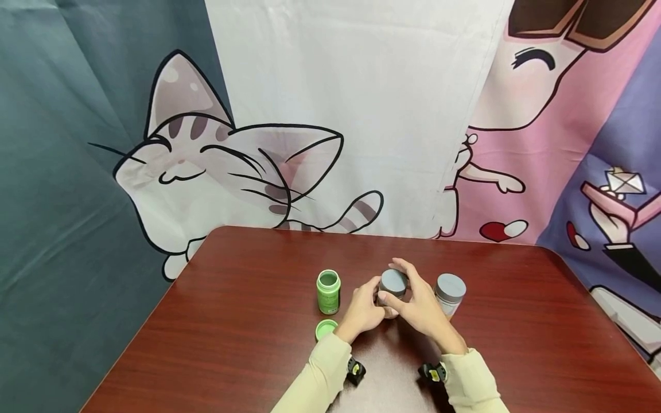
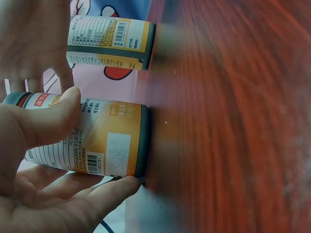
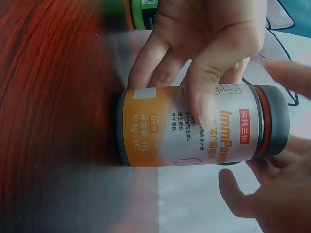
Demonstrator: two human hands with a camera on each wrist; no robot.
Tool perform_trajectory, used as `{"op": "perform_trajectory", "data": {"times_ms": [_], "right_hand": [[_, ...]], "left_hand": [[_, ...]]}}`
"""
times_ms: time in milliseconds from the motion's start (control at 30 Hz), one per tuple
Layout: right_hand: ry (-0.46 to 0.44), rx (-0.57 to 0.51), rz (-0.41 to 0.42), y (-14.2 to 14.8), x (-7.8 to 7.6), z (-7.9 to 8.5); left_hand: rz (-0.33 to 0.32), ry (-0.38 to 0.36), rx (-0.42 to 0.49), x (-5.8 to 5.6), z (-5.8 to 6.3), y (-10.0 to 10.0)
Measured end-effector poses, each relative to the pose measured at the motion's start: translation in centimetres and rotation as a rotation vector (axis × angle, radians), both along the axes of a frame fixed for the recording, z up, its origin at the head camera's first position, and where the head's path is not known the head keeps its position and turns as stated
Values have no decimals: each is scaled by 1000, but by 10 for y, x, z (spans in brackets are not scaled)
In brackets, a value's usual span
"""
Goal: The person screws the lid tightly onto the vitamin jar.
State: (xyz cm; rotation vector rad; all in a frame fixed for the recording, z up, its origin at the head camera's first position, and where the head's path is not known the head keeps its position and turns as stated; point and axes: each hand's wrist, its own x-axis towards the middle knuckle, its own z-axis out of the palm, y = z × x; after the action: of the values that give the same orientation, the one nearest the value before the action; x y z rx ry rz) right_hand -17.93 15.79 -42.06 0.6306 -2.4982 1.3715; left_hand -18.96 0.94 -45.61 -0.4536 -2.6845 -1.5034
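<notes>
My left hand [image 1: 365, 310] grips the body of an orange-and-white supplement bottle [image 3: 165, 128], its thumb laid across the label. The bottle stands upright on the table, topped by a grey cap [image 1: 393, 281]. A thin orange-red band [image 3: 264, 121] shows just under the cap. Around the cap, my right hand [image 1: 420, 304] has its thumb and fingers spread; in the right wrist view, gaps show between the cap and the thumb and upper finger. Just right of this hand stands a second, similar bottle [image 1: 450, 293] with its grey cap on.
Left of the hands, a green bottle [image 1: 329, 298] stands uncapped. Its light green lid [image 1: 326, 328] lies on the table in front of it, close to the left wrist. The reddish-brown table [image 1: 232, 321] ends at a printed cloth backdrop [image 1: 361, 86].
</notes>
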Motion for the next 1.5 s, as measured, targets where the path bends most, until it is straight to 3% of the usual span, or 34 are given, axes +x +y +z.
{"op": "perform_trajectory", "data": {"times_ms": [267, 433, 667, 900, 1500], "right_hand": [[7, -44, 77, -5, 14, 29], [1, -31, 66, -5, 17, 33], [31, -70, 32, -3, 10, 20], [-10, -79, -45, -1, 0, 1], [-32, -98, -174, -9, 5, 2]], "left_hand": [[-5, 2, 27, 0, 0, 0], [-7, -9, 12, 0, -1, 1], [-13, 21, 37, 2, 1, 1], [14, 41, -1, 2, 1, 1], [84, 91, -56, 5, 2, 6]]}}
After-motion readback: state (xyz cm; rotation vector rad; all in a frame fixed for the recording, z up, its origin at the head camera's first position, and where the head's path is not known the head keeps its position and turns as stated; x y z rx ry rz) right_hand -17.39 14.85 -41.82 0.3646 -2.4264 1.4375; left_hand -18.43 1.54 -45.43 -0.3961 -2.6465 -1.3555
